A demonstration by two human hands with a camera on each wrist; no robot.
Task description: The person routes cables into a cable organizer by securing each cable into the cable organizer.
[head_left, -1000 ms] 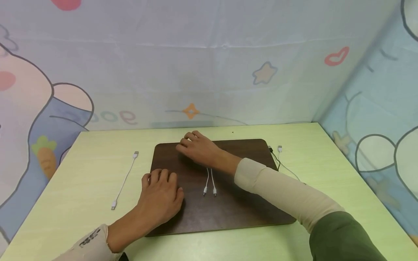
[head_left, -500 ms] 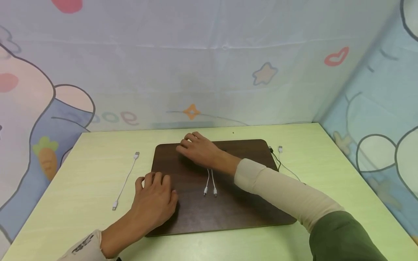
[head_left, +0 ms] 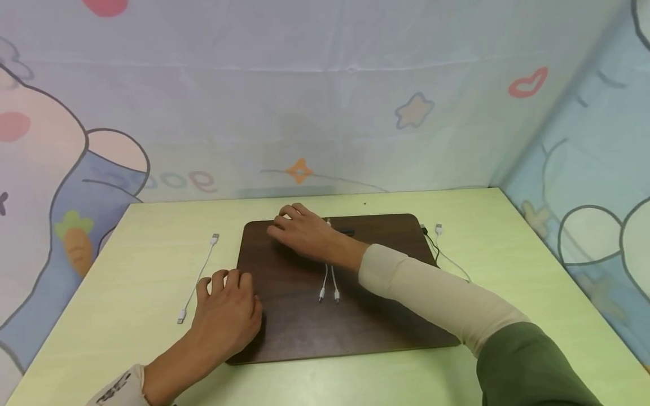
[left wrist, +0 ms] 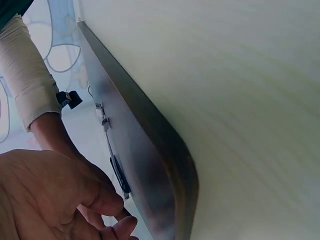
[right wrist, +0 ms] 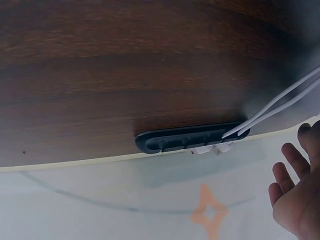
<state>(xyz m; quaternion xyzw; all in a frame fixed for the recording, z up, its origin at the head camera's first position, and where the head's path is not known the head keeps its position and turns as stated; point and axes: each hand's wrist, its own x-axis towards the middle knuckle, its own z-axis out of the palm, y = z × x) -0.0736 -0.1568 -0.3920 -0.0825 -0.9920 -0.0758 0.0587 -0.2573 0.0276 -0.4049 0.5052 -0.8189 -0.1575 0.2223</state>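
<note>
My left hand (head_left: 227, 316) hovers over the left edge of a dark brown board (head_left: 386, 321), fingers loosely bent, with nothing seen in its grasp. Just beyond it lies a short white USB cable (head_left: 202, 269) on the table. Over the far part of the board is my right hand (head_left: 307, 234), its relaxed fingers holding nothing in the right wrist view. Beside that hand, a black cable clip strip (right wrist: 192, 138) sits near the board's far edge. Two white cables (right wrist: 280, 104) run through slots at one end of it. Their small plugs (head_left: 337, 296) point toward me on the board.
To the right of the board, a black cable (head_left: 431, 243) and another white USB cable (head_left: 452, 261) lie on the pale table (head_left: 355, 378). A printed cloth backdrop (head_left: 304, 113) rises behind the table and along its sides.
My left hand has moved left across the board to its left edge, closer to the loose white cable. The right hand has shifted slightly left, so the clip strip shows more.
</note>
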